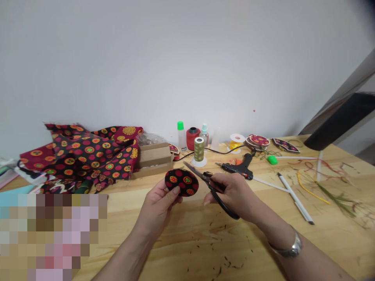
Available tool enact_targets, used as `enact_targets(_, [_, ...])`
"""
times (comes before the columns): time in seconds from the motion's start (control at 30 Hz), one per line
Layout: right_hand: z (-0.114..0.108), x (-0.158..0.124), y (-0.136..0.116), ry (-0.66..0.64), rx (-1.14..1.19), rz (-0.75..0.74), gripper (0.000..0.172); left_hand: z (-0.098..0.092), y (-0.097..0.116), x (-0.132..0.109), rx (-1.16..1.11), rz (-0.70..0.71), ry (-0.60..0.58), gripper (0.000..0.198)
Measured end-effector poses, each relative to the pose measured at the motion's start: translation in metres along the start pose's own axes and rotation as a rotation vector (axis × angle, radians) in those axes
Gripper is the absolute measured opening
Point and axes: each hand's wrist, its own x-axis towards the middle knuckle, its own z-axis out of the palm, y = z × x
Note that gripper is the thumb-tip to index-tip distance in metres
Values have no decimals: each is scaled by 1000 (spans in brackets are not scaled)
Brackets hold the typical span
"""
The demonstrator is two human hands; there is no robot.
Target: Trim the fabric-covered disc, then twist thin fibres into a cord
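My left hand (159, 203) pinches the lower edge of a round disc (182, 182) covered in black cloth with red and yellow dots, holding it upright above the wooden table (187, 242). My right hand (234, 195) grips black-handled scissors (211, 185). Their blades point up and left, and the tips lie just right of the disc's upper edge. A silver bangle sits on my right wrist.
A heap of the same patterned cloth (84, 156) lies at the back left beside cardboard boxes (154, 159). Thread spools (199, 149), small bottles, a black glue gun (241, 167), finished patterned pieces (259, 140), white sticks and grass strands fill the back and right. Thread snippets dot the near tabletop.
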Motion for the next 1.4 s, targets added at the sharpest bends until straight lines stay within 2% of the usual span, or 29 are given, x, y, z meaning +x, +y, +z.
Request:
enact_targets(0.13, [-1, 5, 0, 123, 243, 70, 29, 1, -1, 0, 15, -21, -1, 23])
enact_targets(0.2, [-2, 7, -1, 140, 352, 106, 32, 1, -1, -2, 39, -36, -29, 25])
enact_targets(0.4, [2, 7, -2, 44, 413, 118, 32, 3, 0, -7, 126, -134, -147, 30])
enact_targets(0.63, [6, 5, -4, -81, 363, 141, 28, 4, 0, -6, 216, -130, -261, 26])
enact_targets(0.77, [6, 5, -8, -113, 379, 146, 22, 4, -1, -7, 264, -135, -277, 23])
enact_targets(0.9, [6, 5, -6, -98, 407, 160, 18, 4, -1, -6, 256, -95, -247, 18])
enact_targets(1.07, [6, 9, -1, 4, 425, 168, 20, 6, 0, -3, 190, -81, -126, 25])
enact_targets(1.2, [7, 10, 0, 83, 478, 215, 25, 6, -2, -3, 162, -88, -95, 29])
enact_targets(1.4, [8, 10, -4, 113, 523, 255, 29, 6, 1, -4, 234, -3, 11, 16])
